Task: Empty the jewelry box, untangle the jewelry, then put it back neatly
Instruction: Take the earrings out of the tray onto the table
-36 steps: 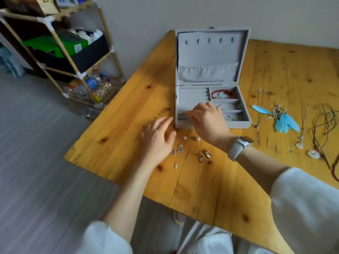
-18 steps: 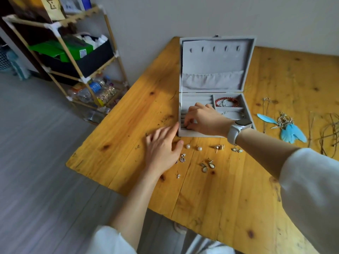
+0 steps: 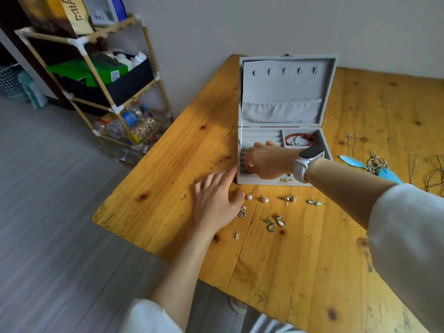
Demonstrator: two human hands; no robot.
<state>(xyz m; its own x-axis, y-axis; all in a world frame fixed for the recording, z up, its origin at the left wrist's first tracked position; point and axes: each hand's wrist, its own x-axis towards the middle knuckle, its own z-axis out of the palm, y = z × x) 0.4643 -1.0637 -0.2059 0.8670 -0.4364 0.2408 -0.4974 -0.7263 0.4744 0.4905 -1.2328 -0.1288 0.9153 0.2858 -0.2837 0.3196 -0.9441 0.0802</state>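
The grey jewelry box [image 3: 283,92] stands open on the wooden table [image 3: 300,260]. A red bead bracelet [image 3: 300,135] lies in its back right compartment and a gold piece [image 3: 285,180] in the front one. My right hand [image 3: 266,162], with a white watch on the wrist, reaches into the ring-roll slots on the left; its fingers curl down and hide what they touch. My left hand [image 3: 213,200] lies flat with spread fingers beside the box's front left corner. Earrings lie loose in front of the box: pearl studs [image 3: 249,197], a gold pair [image 3: 289,198], drop earrings [image 3: 274,223].
Blue feather earrings [image 3: 350,159] and thin necklaces [image 3: 432,171] lie to the right of the box. A wooden shelf rack [image 3: 96,92] with boxes and bottles stands left of the table. The table's near left edge [image 3: 120,227] drops to grey floor.
My right hand has moved left and deeper over the ring-roll slots. My left hand has slid slightly toward the box corner. The view has shifted a little.
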